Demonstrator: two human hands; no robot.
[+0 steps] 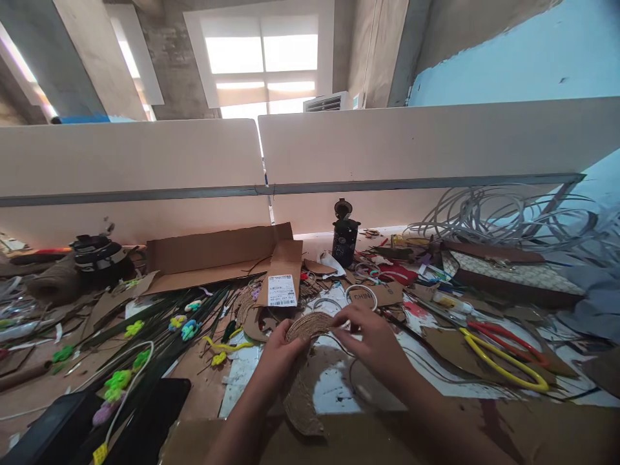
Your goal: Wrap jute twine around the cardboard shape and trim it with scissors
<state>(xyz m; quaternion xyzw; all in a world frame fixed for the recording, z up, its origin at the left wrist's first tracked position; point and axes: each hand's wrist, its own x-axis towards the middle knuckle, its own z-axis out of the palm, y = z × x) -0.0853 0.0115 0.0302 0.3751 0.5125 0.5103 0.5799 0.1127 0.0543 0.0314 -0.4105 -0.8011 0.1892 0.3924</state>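
A curved, crescent-shaped piece (pixel 303 407) covered in tan twine is held up over the near edge of the table. My left hand (pixel 285 352) wraps round its outer left side, thumb in front. At its upper right end, my right hand (pixel 365 332) has thumb and forefinger pinched together; what lies between the fingertips is too small to make out. Just beyond the hands are a pale ring (pixel 361 298) and a cardboard strip with a white label (pixel 281 290).
Red-and-yellow-handled cutters (pixel 504 361) lie at right, with coiled clear tubing (pixel 494 216) behind. An open-lidded dark bottle (pixel 345 240) stands at the back. Green stems with crocheted flowers (pixel 116 385) and a black box (pixel 61 423) occupy the left. A low partition (pixel 411 148) closes the far side.
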